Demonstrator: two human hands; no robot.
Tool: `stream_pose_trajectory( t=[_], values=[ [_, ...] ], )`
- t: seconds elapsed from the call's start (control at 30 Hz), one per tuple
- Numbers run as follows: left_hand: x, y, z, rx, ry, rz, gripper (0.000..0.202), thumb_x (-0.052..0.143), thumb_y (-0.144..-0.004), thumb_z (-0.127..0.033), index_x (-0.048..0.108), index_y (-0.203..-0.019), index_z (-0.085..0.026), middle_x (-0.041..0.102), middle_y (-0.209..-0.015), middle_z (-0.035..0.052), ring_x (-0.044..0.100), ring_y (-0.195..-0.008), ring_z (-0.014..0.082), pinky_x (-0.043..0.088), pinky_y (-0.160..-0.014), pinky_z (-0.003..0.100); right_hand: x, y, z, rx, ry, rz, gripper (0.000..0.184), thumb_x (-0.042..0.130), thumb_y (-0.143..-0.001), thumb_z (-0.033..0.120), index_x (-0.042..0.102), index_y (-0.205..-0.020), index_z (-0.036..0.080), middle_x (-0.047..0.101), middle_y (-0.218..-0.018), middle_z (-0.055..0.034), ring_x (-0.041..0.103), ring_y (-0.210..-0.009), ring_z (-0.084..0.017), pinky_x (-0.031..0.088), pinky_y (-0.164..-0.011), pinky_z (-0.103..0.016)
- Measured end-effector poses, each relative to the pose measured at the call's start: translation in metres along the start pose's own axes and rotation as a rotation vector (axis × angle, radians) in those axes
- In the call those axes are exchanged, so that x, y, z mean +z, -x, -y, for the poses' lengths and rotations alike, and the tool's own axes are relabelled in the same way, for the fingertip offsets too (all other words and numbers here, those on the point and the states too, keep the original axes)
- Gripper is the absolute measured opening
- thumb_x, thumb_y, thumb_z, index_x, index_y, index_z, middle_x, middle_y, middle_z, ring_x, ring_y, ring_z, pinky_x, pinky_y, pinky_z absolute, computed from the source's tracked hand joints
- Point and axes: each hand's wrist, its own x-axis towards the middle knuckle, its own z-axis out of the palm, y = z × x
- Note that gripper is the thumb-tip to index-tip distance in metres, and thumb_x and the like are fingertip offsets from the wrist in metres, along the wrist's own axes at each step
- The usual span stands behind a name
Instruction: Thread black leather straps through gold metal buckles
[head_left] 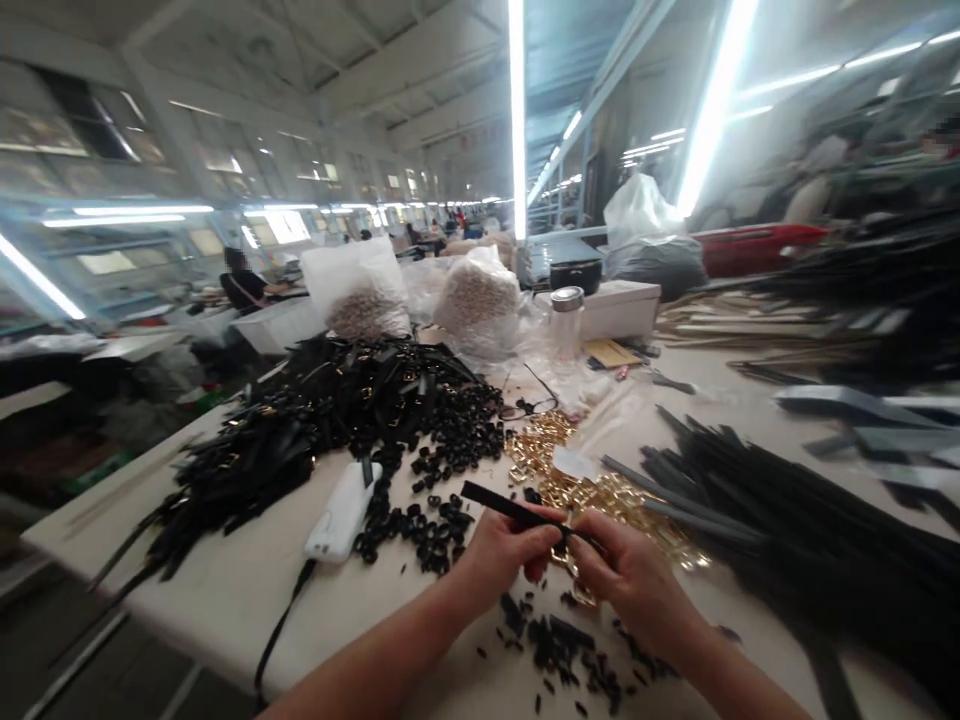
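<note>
My left hand and my right hand meet over the table's front, both pinched on a narrow black strap that sticks out up and to the left. A small gold buckle seems to sit between the fingers, partly hidden. Just behind the hands lies a heap of gold buckles. Small black loops are scattered to the left, and black scraps lie under my wrists.
A big pile of black straps fills the left of the table, long black strips the right. A white device with a cable lies at left. Bags, a jar and a white box stand behind. A person sits far left.
</note>
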Motion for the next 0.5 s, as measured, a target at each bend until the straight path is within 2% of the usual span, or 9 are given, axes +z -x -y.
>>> stream_pose_trajectory(
  t=[0.13, 0.23, 0.3, 0.4, 0.5],
  values=[
    [-0.0005, 0.0017, 0.0003, -0.006, 0.025, 0.082, 0.043, 0.077, -0.065, -0.042, 0.074, -0.098, -0.014, 0.055, -0.053, -0.0027, 0.046, -0.040, 0.0065, 0.034, -0.039, 0.019, 0.0007, 0.0011, -0.0025, 0.043, -0.083, 0.089, 0.032, 0.046, -0.091, 0.049, 0.063, -0.096, 0.022, 0.057, -0.059, 0.0014, 0.053, -0.050, -0.016, 0.044, -0.049, -0.026],
    [-0.0014, 0.0037, -0.0004, 0.000, 0.023, 0.123, 0.045, 0.077, -0.065, -0.045, 0.074, -0.097, -0.014, 0.056, -0.055, -0.0019, 0.047, -0.040, 0.0065, 0.036, -0.039, 0.019, 0.0004, 0.0015, -0.0016, 0.046, -0.094, 0.102, 0.036, 0.048, -0.090, 0.051, 0.063, -0.109, 0.024, 0.058, -0.060, 0.0001, 0.054, -0.051, -0.017, 0.045, -0.049, -0.027],
    [-0.0025, 0.0029, -0.0002, 0.018, 0.031, 0.122, 0.045, 0.076, -0.066, -0.048, 0.075, -0.095, -0.013, 0.057, -0.055, -0.0009, 0.048, -0.039, 0.0067, 0.037, -0.039, 0.020, -0.0003, 0.0010, -0.0018, 0.039, -0.121, 0.104, 0.038, 0.050, -0.089, 0.052, 0.063, -0.111, 0.024, 0.058, -0.061, -0.0009, 0.054, -0.051, -0.017, 0.045, -0.048, -0.027],
    [-0.0026, 0.0005, 0.0000, 0.056, 0.076, 0.072, 0.046, 0.078, -0.064, -0.045, 0.074, -0.097, -0.013, 0.062, -0.060, 0.0014, 0.051, -0.044, 0.0079, 0.041, -0.043, 0.021, -0.0028, 0.0002, -0.0029, 0.010, -0.127, 0.124, 0.035, 0.049, -0.088, 0.054, 0.066, -0.095, 0.024, 0.058, -0.060, -0.0022, 0.053, -0.049, -0.017, 0.044, -0.046, -0.026],
    [-0.0003, -0.0003, -0.0019, 0.087, 0.162, -0.030, 0.043, 0.085, -0.055, -0.038, 0.074, -0.088, -0.013, 0.066, -0.065, 0.0033, 0.056, -0.051, 0.0099, 0.046, -0.051, 0.023, -0.0071, -0.0002, -0.0025, -0.052, 0.008, 0.112, 0.034, 0.048, -0.089, 0.053, 0.063, -0.079, 0.024, 0.056, -0.055, -0.0005, 0.052, -0.047, -0.015, 0.043, -0.045, -0.024]
  ],
)
